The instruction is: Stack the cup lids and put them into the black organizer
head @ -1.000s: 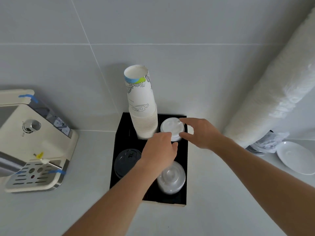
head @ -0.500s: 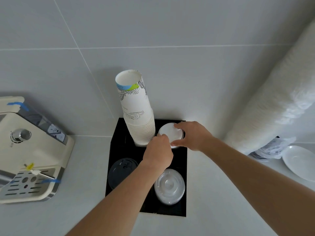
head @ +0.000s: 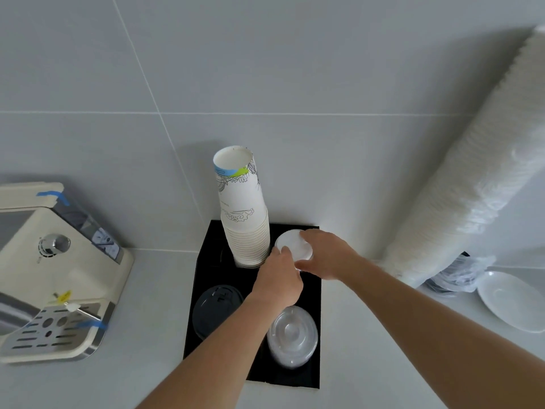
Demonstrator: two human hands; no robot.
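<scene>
Black plastic, the organizer (head: 206,252) holds four wells: a dark domed lid stack (head: 216,309) front left, upright paper cups (head: 243,214) behind, clear ribbed lids (head: 292,335) front right. My left hand (head: 278,283) and right hand (head: 327,253) both pinch the white lids (head: 292,245), flat face up, over the back right well.

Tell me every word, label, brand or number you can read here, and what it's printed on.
Nothing can be read for certain.
Paper cup stack: line drawings and a faint line of small print, too small to read.
Black lids: raised marks, blurred.
Coffee machine: a side label and a yellow tag, both unreadable.
</scene>
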